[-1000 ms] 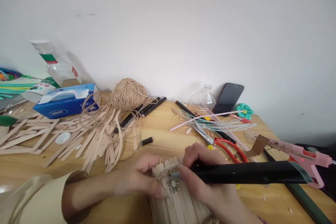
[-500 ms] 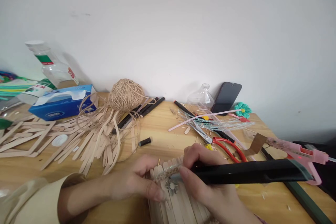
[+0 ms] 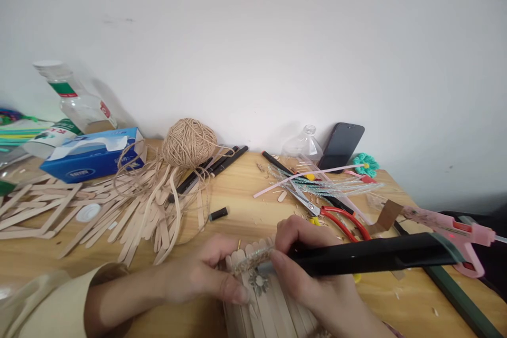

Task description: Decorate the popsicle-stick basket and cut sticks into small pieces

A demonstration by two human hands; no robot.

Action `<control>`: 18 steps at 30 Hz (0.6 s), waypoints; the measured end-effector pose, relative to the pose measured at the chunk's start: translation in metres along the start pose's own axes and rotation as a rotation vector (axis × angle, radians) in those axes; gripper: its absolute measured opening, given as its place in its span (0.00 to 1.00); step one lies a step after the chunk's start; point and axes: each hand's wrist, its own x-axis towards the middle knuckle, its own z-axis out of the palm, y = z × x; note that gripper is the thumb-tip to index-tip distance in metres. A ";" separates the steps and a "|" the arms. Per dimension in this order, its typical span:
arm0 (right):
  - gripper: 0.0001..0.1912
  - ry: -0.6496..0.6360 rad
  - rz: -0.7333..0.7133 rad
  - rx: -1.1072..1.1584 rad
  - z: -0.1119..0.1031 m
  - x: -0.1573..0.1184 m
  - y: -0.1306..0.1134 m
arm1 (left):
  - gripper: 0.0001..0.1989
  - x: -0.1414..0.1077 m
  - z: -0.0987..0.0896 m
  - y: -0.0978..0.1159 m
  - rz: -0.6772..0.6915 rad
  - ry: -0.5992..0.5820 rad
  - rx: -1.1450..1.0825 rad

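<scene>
My left hand point(image 3: 206, 272) is closed on the left edge of a craft-stick box or panel point(image 3: 279, 309), its thumb lying on the front. A band of twine with a glittery strand point(image 3: 253, 259) runs across the sticks near their rounded tops. Below it is a grey flower point(image 3: 260, 284) on the wood. My right hand point(image 3: 312, 274) pinches a thick black marker point(image 3: 380, 256), whose grey end points at the flower's upper edge. Whether the tip touches the wood I cannot tell. A black marker cap point(image 3: 219, 214) lies on the table beyond my left hand.
Loose craft sticks point(image 3: 130, 216), a twine ball point(image 3: 189, 142) and a blue tissue box point(image 3: 93, 158) lie to the left. Red-handled scissors point(image 3: 344, 219), glittery pipe cleaners point(image 3: 317, 185), a phone point(image 3: 341, 147) and a pink glue gun point(image 3: 447, 227) are on the right.
The back end of the marker has swung slightly up and to the left as the right hand shifts a little. More dark grey shows on the flower's upper side. The left hand keeps its hold.
</scene>
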 end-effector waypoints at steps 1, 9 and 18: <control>0.13 -0.001 0.004 -0.001 0.000 0.000 0.000 | 0.09 0.000 0.000 0.000 0.002 -0.002 -0.002; 0.13 0.045 0.017 0.116 0.002 -0.002 0.003 | 0.12 -0.002 0.000 0.005 -0.063 0.010 0.065; 0.14 0.605 -0.045 0.435 -0.012 -0.002 0.014 | 0.11 -0.009 -0.015 0.040 0.273 0.026 0.817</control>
